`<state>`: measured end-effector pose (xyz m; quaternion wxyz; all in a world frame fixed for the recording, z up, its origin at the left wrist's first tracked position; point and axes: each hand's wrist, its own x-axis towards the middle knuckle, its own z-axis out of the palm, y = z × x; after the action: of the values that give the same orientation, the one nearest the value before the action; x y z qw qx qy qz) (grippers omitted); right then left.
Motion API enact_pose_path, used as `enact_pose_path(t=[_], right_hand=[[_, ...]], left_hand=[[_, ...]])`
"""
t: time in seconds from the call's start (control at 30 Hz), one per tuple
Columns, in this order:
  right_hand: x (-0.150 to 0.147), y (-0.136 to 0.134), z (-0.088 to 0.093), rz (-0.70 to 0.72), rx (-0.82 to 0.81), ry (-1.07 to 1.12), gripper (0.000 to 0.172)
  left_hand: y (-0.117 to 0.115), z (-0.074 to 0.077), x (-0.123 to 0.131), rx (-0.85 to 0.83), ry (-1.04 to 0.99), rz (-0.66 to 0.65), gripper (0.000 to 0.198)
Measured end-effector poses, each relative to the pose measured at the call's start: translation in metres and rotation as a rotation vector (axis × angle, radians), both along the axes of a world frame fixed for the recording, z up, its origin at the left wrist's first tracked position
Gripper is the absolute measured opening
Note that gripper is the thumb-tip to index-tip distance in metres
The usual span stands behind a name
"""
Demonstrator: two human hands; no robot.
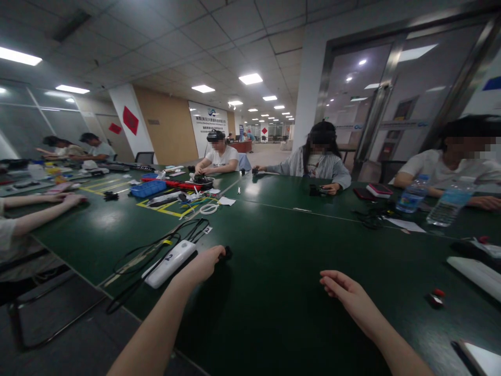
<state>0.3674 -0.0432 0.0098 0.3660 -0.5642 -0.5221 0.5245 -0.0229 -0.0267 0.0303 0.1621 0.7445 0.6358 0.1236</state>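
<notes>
Pinching a small black part (228, 253) below frame centre in closed fingers of the left hand (211, 260); leaving the right hand (346, 291) half-curled, apparently empty, lower right; perhaps risking a drop through slack grip.

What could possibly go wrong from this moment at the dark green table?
The small black object might slip, since the left hand seems only to pinch it. The left hand could also snag the looped black cables lying by the white oblong device marked 2. A blue-capped clear plastic water bottle could topple onto the thin black cords nearby.
</notes>
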Motion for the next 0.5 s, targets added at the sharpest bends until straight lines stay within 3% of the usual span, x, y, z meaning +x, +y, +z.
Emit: enact_pose_path(t=[0.2,0.33,0.5], right_hand=[[0.002,0.001,-0.005,0.015,-0.001,0.011,0.037],[0.003,0.001,-0.005,0.043,0.016,0.009,0.037],[0.004,0.002,-0.007,0.033,-0.009,0.001,0.038]], left_hand=[[-0.006,0.003,0.025,0.01,0.247,0.139,0.02],[-0.008,0.0,0.038,0.015,0.233,0.307,0.024],[-0.007,-0.006,0.038,0.086,0.191,0.364,0.022]])
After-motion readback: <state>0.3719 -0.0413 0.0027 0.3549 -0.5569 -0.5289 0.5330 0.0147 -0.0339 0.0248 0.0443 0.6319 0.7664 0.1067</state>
